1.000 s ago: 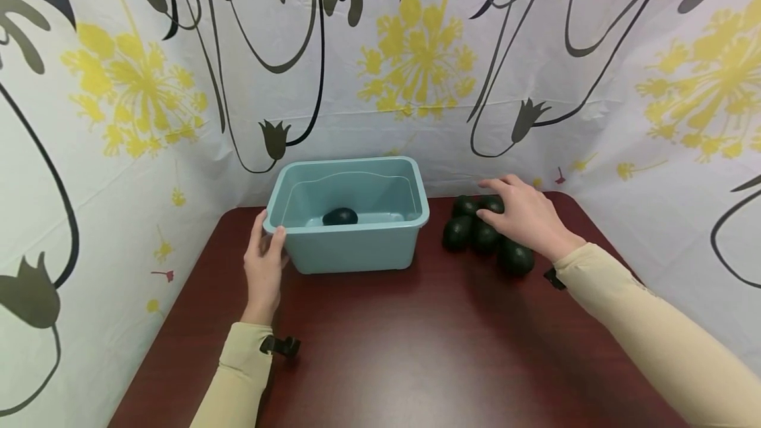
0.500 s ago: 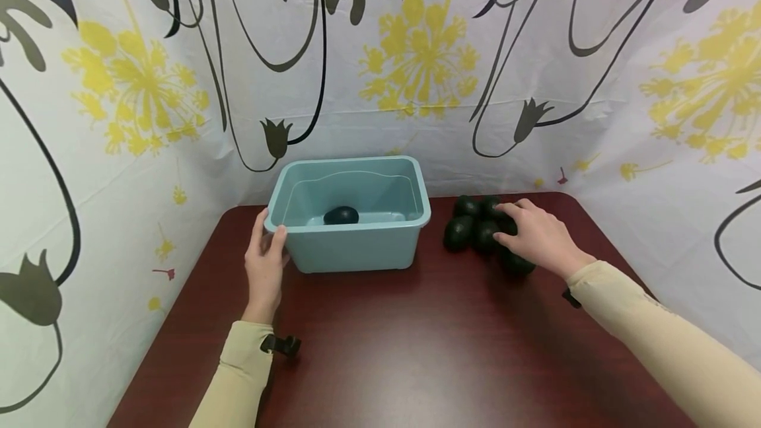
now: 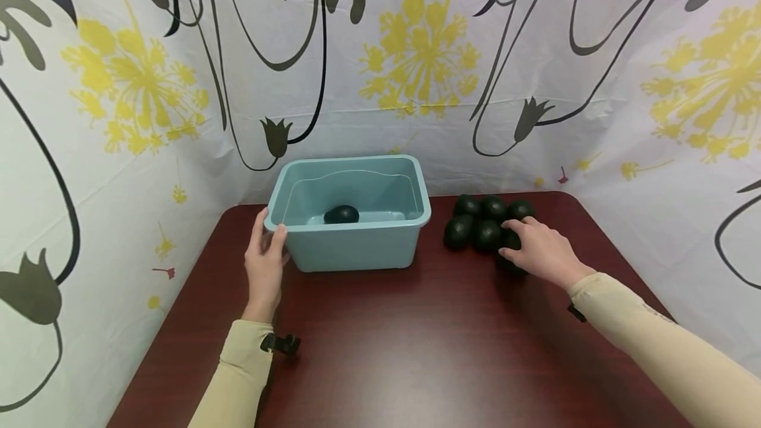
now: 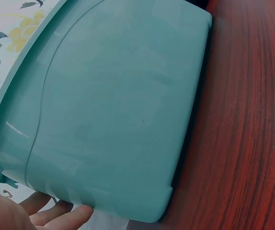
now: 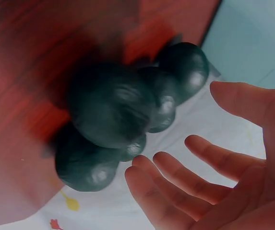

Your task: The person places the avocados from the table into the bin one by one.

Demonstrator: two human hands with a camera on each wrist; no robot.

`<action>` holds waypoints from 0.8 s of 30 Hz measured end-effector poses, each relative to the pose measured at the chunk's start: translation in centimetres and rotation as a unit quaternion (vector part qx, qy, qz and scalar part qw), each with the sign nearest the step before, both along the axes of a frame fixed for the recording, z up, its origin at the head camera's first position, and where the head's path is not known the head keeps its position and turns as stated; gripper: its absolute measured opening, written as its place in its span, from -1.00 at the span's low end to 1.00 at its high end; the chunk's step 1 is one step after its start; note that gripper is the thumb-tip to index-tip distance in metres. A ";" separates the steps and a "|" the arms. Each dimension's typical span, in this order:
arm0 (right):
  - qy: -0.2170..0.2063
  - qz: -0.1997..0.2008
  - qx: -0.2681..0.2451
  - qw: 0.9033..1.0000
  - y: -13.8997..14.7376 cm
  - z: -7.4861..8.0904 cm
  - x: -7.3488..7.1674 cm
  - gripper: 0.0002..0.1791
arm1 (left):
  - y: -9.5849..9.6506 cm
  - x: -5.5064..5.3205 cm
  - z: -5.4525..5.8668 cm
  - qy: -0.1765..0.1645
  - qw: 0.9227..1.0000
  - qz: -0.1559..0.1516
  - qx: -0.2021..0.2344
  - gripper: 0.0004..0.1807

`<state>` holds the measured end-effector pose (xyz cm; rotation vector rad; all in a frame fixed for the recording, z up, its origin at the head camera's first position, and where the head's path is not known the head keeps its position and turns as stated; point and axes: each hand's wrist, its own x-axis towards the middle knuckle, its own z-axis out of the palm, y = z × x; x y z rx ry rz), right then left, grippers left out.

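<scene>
- Left hand (image 3: 265,269): grasps the blue plastic bin (image 3: 351,251) at its near left corner.
- Bin: upright on the reddish-brown wood-grain desk (image 3: 404,349); a single dark avocado (image 3: 341,214) lies on its floor.
- Avocado cluster (image 3: 487,235): on the desk, right of the bin and apart from it.
- Right hand (image 3: 545,253): over the cluster's near right end, fingers spread and slightly bent, grasping nothing.

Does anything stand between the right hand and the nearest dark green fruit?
Nothing visible does. In the right wrist view, the right hand faces the nearest dark green fruit with no object between them.
</scene>
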<state>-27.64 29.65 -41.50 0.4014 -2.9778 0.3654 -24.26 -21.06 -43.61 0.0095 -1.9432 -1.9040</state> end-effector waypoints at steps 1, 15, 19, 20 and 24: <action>-0.001 -0.002 0.001 1.000 0.1 -0.2 0.0 -0.35 | 0.0 0.0 0.0 0.000 1.000 0.000 0.000 -0.34; -0.014 -0.034 0.009 0.999 1.5 -2.6 -0.4 -0.22 | 0.1 -0.2 -0.2 -0.005 1.000 0.004 0.002 -0.34; -0.016 -0.043 0.009 0.999 1.8 -3.0 -0.4 -0.19 | 0.1 -0.2 -0.2 -0.001 1.000 0.003 0.000 -0.34; -0.018 -0.043 0.009 0.999 1.9 -3.1 -0.5 -0.17 | 0.1 -0.2 -0.2 -0.001 1.000 0.002 -0.001 -0.34; -0.027 -0.049 0.012 0.998 2.0 -3.5 -0.6 -0.13 | 0.1 -0.2 -0.2 -0.003 1.000 0.003 -0.002 -0.34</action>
